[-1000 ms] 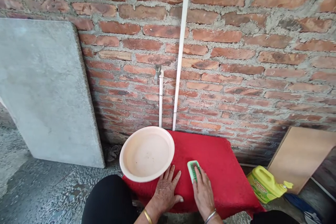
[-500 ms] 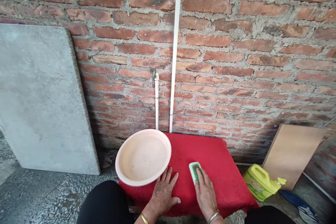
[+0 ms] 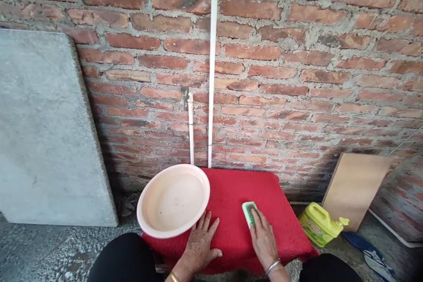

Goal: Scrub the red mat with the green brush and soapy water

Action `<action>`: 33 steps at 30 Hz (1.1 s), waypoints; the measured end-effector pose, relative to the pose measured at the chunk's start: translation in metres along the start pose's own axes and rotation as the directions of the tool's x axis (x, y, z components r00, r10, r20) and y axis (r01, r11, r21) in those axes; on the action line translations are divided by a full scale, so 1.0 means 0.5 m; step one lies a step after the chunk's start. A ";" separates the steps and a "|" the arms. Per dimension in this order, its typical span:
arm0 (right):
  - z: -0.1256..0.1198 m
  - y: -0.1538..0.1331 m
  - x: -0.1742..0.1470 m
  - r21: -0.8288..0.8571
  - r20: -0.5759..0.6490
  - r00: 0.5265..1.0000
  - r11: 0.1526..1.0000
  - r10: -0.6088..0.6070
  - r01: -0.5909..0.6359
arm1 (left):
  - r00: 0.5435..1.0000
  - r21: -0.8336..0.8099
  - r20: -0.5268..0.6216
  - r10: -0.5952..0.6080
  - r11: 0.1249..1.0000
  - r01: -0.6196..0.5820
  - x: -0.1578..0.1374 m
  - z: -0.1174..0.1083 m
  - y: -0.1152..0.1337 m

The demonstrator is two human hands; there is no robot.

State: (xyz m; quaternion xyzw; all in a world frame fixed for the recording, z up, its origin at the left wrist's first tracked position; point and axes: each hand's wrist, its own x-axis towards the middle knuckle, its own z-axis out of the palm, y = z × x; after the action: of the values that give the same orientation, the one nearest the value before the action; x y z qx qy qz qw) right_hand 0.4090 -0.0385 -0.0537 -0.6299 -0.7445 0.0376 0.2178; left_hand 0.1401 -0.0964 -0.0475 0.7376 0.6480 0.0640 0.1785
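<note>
A red cloth [image 3: 238, 189] covers a low table in front of me. My left hand [image 3: 200, 242] lies flat on it with the fingers spread, close beside a pale pink basin [image 3: 172, 200]. In my right hand [image 3: 263, 238] is a light green scrub brush [image 3: 250, 213], gripped from above against the cloth. My fingers hide its near end. The basin rests on the left part of the cloth and holds a few dark specks.
A brick wall [image 3: 274, 70] with white pipes [image 3: 211, 75] stands behind the table. At left leans a grey slab [image 3: 49, 132]. On the right are a yellow jug [image 3: 320, 224], a wooden board [image 3: 357, 189] and blue flip-flops [image 3: 363, 246].
My right hand and the scrub brush have moved slightly right across the cloth. The left hand stays flat by the basin. The whole view has shifted a little.
</note>
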 end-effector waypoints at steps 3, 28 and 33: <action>-0.023 0.072 0.028 -0.040 -0.134 0.974 0.981 0.181 -0.188 | 1.000 -0.001 0.009 -0.002 1.000 0.002 0.002 0.003 0.000; -0.011 0.098 0.049 -0.160 -0.084 0.986 0.975 0.142 -0.154 | 1.000 -0.044 0.008 0.018 0.999 -0.018 0.018 0.000 -0.003; -0.044 0.153 0.051 -0.212 -0.146 0.962 0.943 0.229 -0.257 | 1.000 -0.028 -0.005 0.028 0.999 -0.028 0.008 -0.015 0.003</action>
State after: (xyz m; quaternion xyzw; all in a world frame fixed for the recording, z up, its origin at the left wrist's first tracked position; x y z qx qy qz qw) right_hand 0.4846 -0.0033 -0.0519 -0.7391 -0.6460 -0.0593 0.1815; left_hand 0.1397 -0.0912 -0.0407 0.7439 0.6370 0.0771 0.1866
